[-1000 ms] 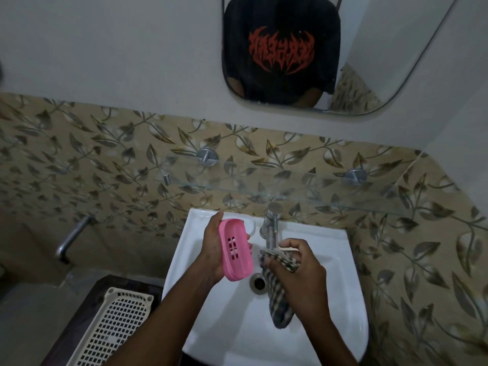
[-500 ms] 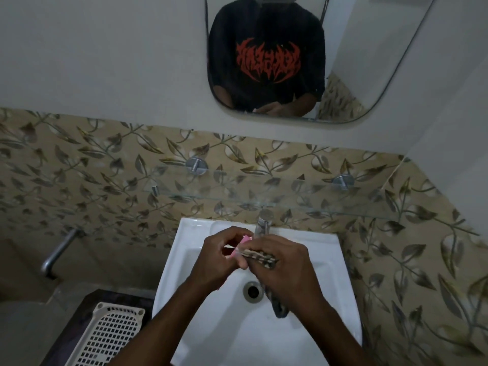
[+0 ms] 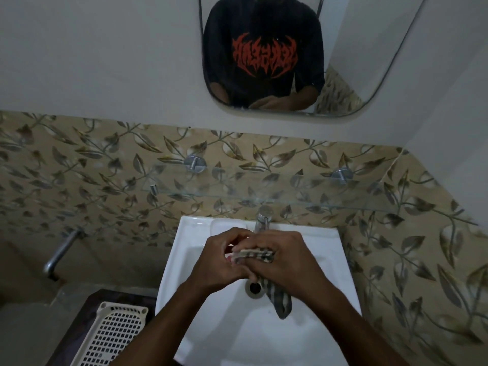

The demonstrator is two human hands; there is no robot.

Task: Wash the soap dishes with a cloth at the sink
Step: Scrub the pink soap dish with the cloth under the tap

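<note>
left hand (image 3: 224,262): fingers curled tight round the soap dish (image 3: 229,257), over the middle of the sink (image 3: 184,233) and toward its back edge. The dish is almost fully hidden; only a pink sliver shows between the fingers.
why that grip: my read is that it braces the dish so the rub from the other side has something to push against.
right hand (image 3: 287,262): fingers curled, pinching a bunched wad of the cloth (image 3: 257,253) and pressing it into the dish. Its knuckles touch the left hand's.
cloth tail: the loose end hangs below the right palm into the basin, just beside the drain (image 3: 255,287) (only the wad does work, the rest is slack).
why over the basin: drips and grime fall into the bowl. The tap (image 3: 262,220) at the back edge is just behind the hands for a rinse. Cannot tell whether water is running.
step: scrubbing one dish, judging from the grips. Which face is being wiped is hidden.
other dishes: none in view, so progress is unclear.
basket (image 3: 116,331): white, perforated, on the dark counter (image 3: 79,310) off the sink's front left corner. Possibly the drop-off for washed pieces, but that's a guess.
risk: wet plastic in a tight pinch could squirt out, but over the bowl it would land harmlessly.
</note>
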